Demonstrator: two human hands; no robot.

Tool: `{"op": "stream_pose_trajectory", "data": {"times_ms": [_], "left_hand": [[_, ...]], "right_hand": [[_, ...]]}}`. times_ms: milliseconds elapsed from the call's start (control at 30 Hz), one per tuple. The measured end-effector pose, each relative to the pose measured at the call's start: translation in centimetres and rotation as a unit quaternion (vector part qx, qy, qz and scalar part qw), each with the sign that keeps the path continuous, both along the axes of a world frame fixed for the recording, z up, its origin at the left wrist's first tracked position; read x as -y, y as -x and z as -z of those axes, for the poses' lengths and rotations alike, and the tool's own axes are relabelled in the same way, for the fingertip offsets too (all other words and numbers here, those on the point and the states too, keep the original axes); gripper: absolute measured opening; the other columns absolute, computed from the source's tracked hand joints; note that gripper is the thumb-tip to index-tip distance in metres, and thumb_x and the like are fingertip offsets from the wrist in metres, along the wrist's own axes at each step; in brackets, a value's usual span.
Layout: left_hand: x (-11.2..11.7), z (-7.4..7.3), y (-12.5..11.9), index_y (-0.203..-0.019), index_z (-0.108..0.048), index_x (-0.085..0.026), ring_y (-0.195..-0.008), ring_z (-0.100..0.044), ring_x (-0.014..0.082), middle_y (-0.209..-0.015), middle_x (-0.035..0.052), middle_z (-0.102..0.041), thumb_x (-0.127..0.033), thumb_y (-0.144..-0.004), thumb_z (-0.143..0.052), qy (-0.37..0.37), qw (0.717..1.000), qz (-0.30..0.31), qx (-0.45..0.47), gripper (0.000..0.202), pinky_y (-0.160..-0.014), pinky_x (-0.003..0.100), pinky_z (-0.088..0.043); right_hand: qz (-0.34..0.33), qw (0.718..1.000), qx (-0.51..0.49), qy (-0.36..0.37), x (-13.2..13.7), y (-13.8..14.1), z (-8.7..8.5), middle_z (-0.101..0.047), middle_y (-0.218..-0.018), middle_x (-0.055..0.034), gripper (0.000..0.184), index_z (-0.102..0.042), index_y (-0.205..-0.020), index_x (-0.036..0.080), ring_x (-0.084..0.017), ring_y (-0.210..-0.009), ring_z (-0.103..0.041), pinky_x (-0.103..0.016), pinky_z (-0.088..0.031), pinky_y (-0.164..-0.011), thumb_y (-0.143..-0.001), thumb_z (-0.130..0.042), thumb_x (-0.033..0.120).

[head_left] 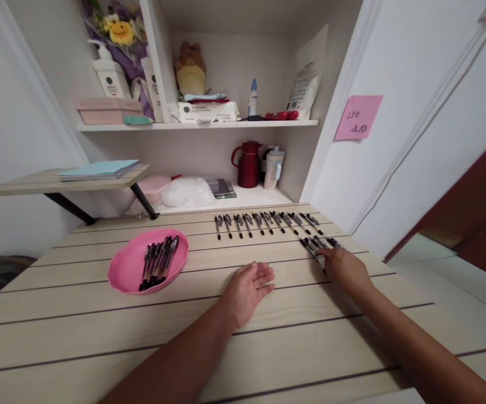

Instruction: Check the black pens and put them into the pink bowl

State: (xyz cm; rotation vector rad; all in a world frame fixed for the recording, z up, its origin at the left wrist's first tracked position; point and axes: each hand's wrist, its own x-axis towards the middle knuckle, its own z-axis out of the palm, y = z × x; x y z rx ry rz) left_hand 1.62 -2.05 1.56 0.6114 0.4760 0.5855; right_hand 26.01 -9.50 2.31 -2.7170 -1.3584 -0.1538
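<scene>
About ten slim pens [247,225] lay side by side in a neat row on the far part of our striped table [293,336]. Next to them we saw small dark bits [220,220], maybe caps, but they were too tiny for us to tell. A bit closer to us, on the right, was a loose bunch of pens [310,252], and our right hand [346,270] was down on it. Its fingertips touched the bunch, but we could not tell if they were pinching a pen. Our left hand [248,293] was well apart from it, near the middle of the table, with its fingers loose and nothing in them. More black pens [159,261] leaned together in the pink dish [120,269] on the left, away from both hands. We thought our step was to tidy the bunch on the right. To us, the next move seemed to call for a small, careful pinch, so that the other pens in the bunch did not roll. The left hand looked free to help.
</scene>
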Motion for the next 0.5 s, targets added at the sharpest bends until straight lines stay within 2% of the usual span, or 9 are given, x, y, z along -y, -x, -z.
{"op": "stream_pose_trajectory", "data": {"times_ms": [133, 233, 367, 500], "left_hand": [[-0.1, 0.0, 0.0, -0.086, -0.062, -0.013, -0.096, -0.055, 0.0228, -0.094, 0.0121, -0.062, -0.037, -0.073, -0.060, 0.003, 1.000, 0.001, -0.001, 0.027, -0.090, 0.041, -0.037], [-0.1, 0.0, 0.0, -0.086, -0.062, -0.014, -0.095, -0.055, 0.0227, -0.094, 0.0121, -0.062, -0.037, -0.074, -0.060, -0.001, 1.000, 0.002, -0.002, 0.027, -0.090, 0.041, -0.037], [0.0, -0.2, 0.1, -0.088, -0.061, -0.014, -0.089, -0.058, 0.0219, -0.089, 0.0115, -0.062, -0.039, -0.073, -0.059, -0.034, 0.999, 0.007, -0.005, 0.029, -0.086, 0.040, -0.039], [-1.2, -1.7, 0.6, -0.090, -0.060, -0.014, -0.072, -0.059, 0.0178, -0.072, 0.0069, -0.062, -0.042, -0.072, -0.060, -0.150, 0.987, -0.015, -0.050, 0.034, -0.079, 0.036, -0.041]], "right_hand": [[0.008, 1.000, 0.015, -0.002, 0.3, 0.2, -0.2, -0.065, -0.099, -0.0084, 0.040, -0.064, -0.105, 0.027, -0.022, -0.082, -0.061, -0.029, -0.041, -0.062, -0.077, -0.038, 0.014], [-0.006, 1.000, 0.021, -0.009, 0.5, 1.6, -0.5, -0.064, -0.099, -0.0082, 0.038, -0.063, -0.104, 0.026, -0.020, -0.081, -0.060, -0.027, -0.040, -0.062, -0.078, -0.038, 0.014], [-0.091, 0.996, -0.003, -0.017, 0.3, 5.9, -0.9, -0.064, -0.098, -0.0089, 0.035, -0.062, -0.101, 0.022, -0.018, -0.080, -0.061, -0.025, -0.038, -0.063, -0.079, -0.037, 0.012], [-0.191, 0.980, -0.054, -0.014, -0.3, 11.1, -0.8, -0.065, -0.096, -0.0106, 0.034, -0.056, -0.108, 0.016, -0.018, -0.082, -0.060, -0.024, -0.038, -0.065, -0.078, -0.038, 0.011]]}}
